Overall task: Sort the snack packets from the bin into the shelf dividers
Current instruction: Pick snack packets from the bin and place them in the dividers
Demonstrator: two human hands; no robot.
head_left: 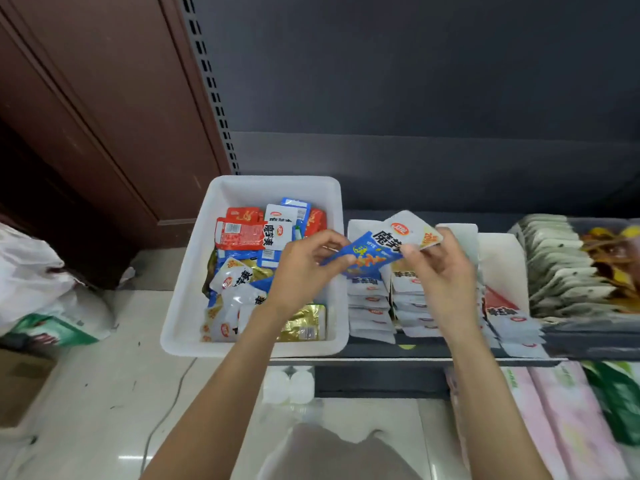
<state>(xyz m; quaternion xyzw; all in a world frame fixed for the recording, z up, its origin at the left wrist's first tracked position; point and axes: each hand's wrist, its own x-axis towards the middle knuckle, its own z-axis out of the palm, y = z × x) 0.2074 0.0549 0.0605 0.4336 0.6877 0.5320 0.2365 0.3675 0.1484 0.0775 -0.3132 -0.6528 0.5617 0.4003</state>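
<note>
Left hand [304, 268] pinches blue packet [363, 259]; right hand [440, 268] — white packet [408, 233].

A dark grey back panel [415, 81] fills twelve o'clock, a brown wooden door [86, 116] at ten, glossy pale floor tiles [104, 393] at seven

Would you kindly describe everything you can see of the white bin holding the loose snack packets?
The white bin is a rectangular, plastic-looking tub with rounded corners and a thick rolled rim. It sits upright at the shelf's left end, its front edge overhanging. Inside lies a loose jumble of red, blue, white and gold snack packets, well below the rim. The left hand hovers over its right side; whether the forearm touches the rim is unclear.
</note>
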